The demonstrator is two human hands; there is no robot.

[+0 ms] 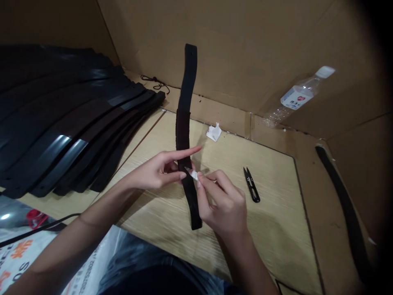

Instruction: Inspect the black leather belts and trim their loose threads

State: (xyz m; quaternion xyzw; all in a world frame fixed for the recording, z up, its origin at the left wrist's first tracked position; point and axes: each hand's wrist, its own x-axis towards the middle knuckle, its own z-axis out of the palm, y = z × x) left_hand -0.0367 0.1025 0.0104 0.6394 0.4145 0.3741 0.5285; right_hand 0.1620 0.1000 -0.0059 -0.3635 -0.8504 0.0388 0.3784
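A long, slightly curved black strip (189, 82) stands nearly upright in front of me, with a dark brown band (183, 129) around its middle. My left hand (156, 170) grips the strip just below that band, thumb at its front and index finger stretched out across it. Between the thumb and fingers of my right hand (222, 200) is a small pointed blade (193, 173) with a white wrapping at its grip end. The blade's tip lies at the strip's face, close to my left thumb; whether it touches cannot be made out.
Many similar black strips (61, 119) lie stacked at left. Black thread snips (251, 184) and a crumpled white scrap (214, 132) rest on the wooden board (276, 229). A plastic bottle (297, 97) leans at the cardboard wall (245, 49). Another black strip (345, 209) lies far right.
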